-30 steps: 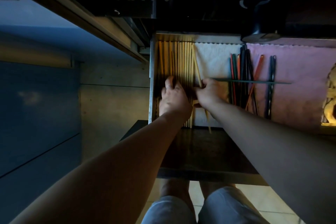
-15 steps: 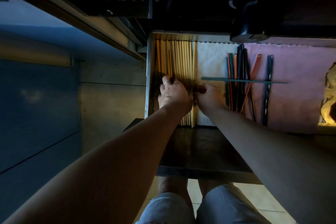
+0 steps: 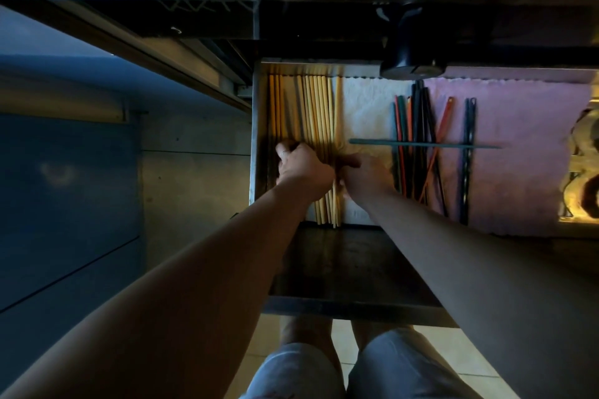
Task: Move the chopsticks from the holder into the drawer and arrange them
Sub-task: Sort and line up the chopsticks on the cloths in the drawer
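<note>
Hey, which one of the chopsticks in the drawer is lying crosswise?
The slim dark teal chopstick: it lies sideways across the red, black and orange chopsticks, whereas every other one runs front to back.

chopsticks [image 3: 319, 113]: matt pale wood | white liner [image 3: 366, 113]: rough cloth | pink liner [image 3: 525, 139]: cloth

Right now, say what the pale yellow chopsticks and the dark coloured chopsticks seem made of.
Pale yellow chopsticks: likely bamboo or wood, matte tan. Dark coloured chopsticks: perhaps plastic or lacquered wood, solid black, red, green; dimness leaves it open.
</note>
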Demonstrator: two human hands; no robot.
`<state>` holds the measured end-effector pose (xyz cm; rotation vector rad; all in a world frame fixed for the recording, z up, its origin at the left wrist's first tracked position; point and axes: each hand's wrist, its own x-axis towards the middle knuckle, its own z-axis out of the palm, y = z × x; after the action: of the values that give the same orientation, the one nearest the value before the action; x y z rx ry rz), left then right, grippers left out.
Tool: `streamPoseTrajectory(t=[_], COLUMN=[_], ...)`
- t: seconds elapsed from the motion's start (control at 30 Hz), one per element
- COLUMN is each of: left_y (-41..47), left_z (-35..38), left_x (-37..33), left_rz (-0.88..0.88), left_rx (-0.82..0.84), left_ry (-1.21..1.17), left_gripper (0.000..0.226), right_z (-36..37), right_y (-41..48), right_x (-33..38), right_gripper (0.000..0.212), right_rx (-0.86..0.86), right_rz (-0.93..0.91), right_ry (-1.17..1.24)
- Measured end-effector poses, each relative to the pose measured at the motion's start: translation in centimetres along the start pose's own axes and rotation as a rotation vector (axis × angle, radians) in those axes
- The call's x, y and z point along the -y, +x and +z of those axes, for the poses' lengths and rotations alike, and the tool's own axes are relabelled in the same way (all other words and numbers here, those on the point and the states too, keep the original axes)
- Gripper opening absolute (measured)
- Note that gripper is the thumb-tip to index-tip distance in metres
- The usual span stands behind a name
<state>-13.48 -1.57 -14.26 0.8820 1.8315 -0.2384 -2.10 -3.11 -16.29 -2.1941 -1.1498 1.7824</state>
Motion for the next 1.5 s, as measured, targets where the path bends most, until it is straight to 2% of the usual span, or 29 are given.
streamPoseTrajectory(t=[0.2,0.33,0.47,0.53,0.6,0.7,0.8,0.87,0.93,1.0,1.07,1.17,1.3,1.5], left_y=[-0.3,-0.7,-0.9,-0.7,-0.6,-0.3,-0.2,-0.3,-0.4,-0.7,-1.0,-1.0,-0.2,0.1], left_z=[-0.8,-1.3,-1.1,-0.6,0.2,1.7,2.3,2.4,2.3,1.6,1.0,1.1,1.7,0.7], left_x=[0.5,1.0,0.7,0.2,-0.8,-2.3,-3.3,-3.3,-2.7,-2.0,-1.1,0.7,3.1,4.3], left_rz=[0.082,0.159,0.218,0.260,0.308,0.278,0.260,0.267,0.253,0.247,0.303,0.425,0.553,0.436], left_rx=[0.002,0.015,0.082,0.109,0.126,0.155,0.218,0.253,0.191,0.024,-0.086,-0.044,-0.002,-0.022], left_ry=[-0.076,-0.057,-0.082,-0.078,-0.067,-0.036,0.011,0.075,0.135,0.218,0.358,0.612,0.906,0.842], left_gripper=[0.043,0.034,0.043,0.041,0.025,0.013,0.025,0.026,0.031,0.041,0.056,0.085,0.097,0.098], right_z=[0.5,0.7,0.1,-0.6,-1.3,-2.0,-2.8,-2.9,-2.9,-2.7,-2.5,-1.9,-1.2,-1.2], right_y=[0.6,1.3,1.9,2.2,2.5,3.5,2.6,2.0,1.5,1.3,1.2,1.2,1.5,1.5], right_x=[0.0,0.0,0.7,0.8,0.3,-2.2,-2.2,-1.7,-1.5,-1.3,-0.9,0.1,0.8,0.9], right_gripper=[0.023,0.027,0.020,0.018,0.019,0.020,0.023,0.016,0.011,0.018,0.022,0.027,0.027,0.031], right_rx=[0.020,-0.117,-0.126,-0.148,-0.206,-0.196,-0.159,-0.149,-0.137,-0.135,-0.122,-0.087,-0.095,-0.102], right_rz=[-0.008,-0.063,-0.023,0.075,0.173,0.204,0.196,0.198,0.168,0.117,0.082,0.112,0.148,0.132], right_ry=[0.021,-0.173,-0.178,-0.060,0.066,0.110,0.089,0.098,0.078,0.059,0.043,0.031,0.054,-0.058])
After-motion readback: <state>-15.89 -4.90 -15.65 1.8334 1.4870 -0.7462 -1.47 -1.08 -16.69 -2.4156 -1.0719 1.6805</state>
